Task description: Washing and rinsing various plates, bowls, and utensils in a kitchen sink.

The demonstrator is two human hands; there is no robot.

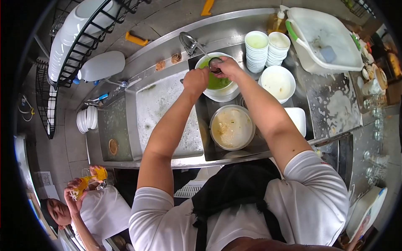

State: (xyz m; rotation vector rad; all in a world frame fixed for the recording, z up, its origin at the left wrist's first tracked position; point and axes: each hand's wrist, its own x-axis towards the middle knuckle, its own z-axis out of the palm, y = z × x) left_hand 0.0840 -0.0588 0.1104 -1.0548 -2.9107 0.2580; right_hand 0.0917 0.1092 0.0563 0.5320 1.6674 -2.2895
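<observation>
My right hand [228, 68] grips the round bowl of a metal ladle [215, 63] under the tap [189, 44]. My left hand [196, 82] is closed around what looks like its handle, whose dark end shows left of the fist. Both hands are above a white bowl [226, 93] with green liquid in it, standing in the right sink basin. Toward me from it sits a round metal pan [253, 133] of cloudy water with food scraps. A white bowl [292, 91] of milky water stands to the right, below my right forearm's far side.
Stacked white cups [256, 56] stand behind the right basin. A white tub [301, 55] of suds is at the far right. Foamy water fills the middle basin [169, 116]. White plates [87, 119] lean at left, below a black rack [78, 47]. A co-worker [100, 210] holds yellow items at lower left.
</observation>
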